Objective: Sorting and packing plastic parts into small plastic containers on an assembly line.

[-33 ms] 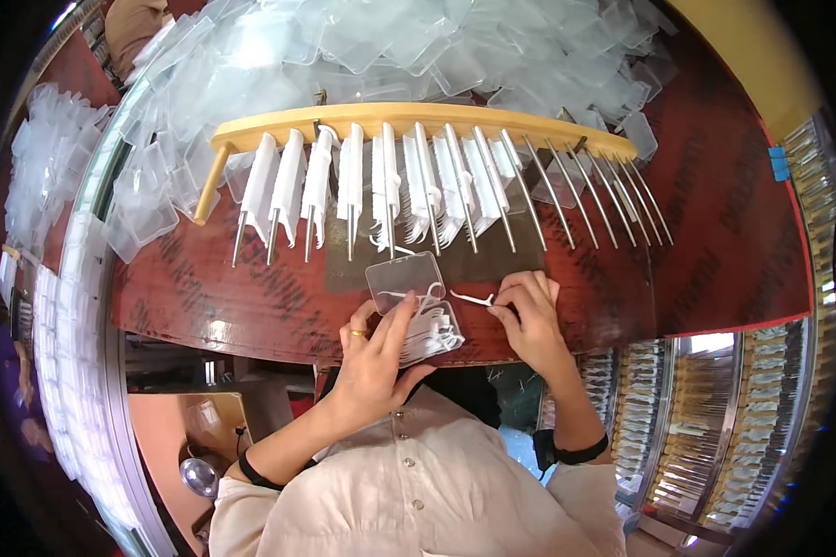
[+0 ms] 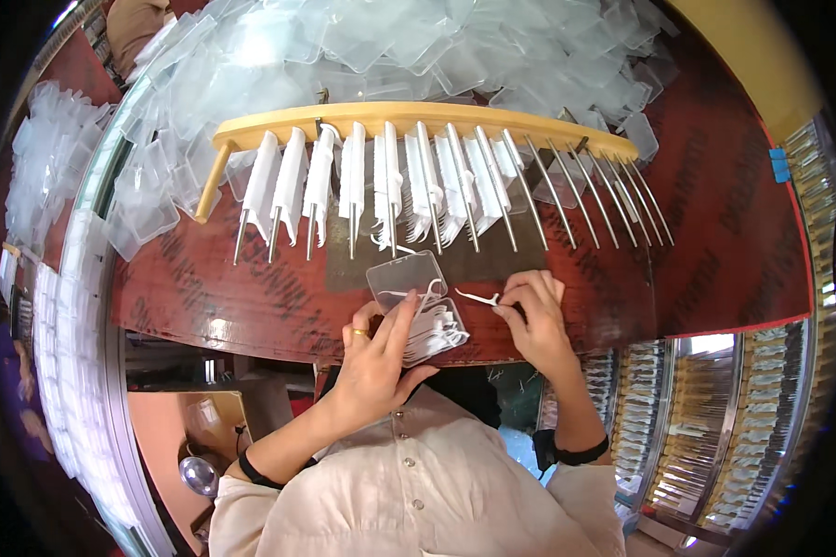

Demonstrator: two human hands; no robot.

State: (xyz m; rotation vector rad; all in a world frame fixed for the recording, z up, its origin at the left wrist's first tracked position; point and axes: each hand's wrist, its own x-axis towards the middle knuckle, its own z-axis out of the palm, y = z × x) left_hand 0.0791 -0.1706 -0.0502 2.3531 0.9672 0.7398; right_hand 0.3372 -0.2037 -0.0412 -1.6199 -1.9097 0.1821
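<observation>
My left hand (image 2: 373, 360), a ring on one finger, grips the left side of an open clear plastic box (image 2: 407, 273) at the table's near edge. White floss picks (image 2: 434, 331) lie packed in its lower half. One loose floss pick (image 2: 429, 295) slants up beside my left fingertips; whether they pinch it is unclear. Just right of the box, my right hand (image 2: 535, 320) holds a single white floss pick (image 2: 476, 297) between thumb and fingers, its tip toward the box.
Beyond my hands stands a wooden rack (image 2: 418, 113) with metal rods; those on the left and middle carry stacked white floss picks (image 2: 351, 176). Behind it heaps a pile of clear plastic boxes (image 2: 390, 46). More loaded racks (image 2: 757, 418) stand at the right. The dark red table (image 2: 251, 297) has a curved near edge.
</observation>
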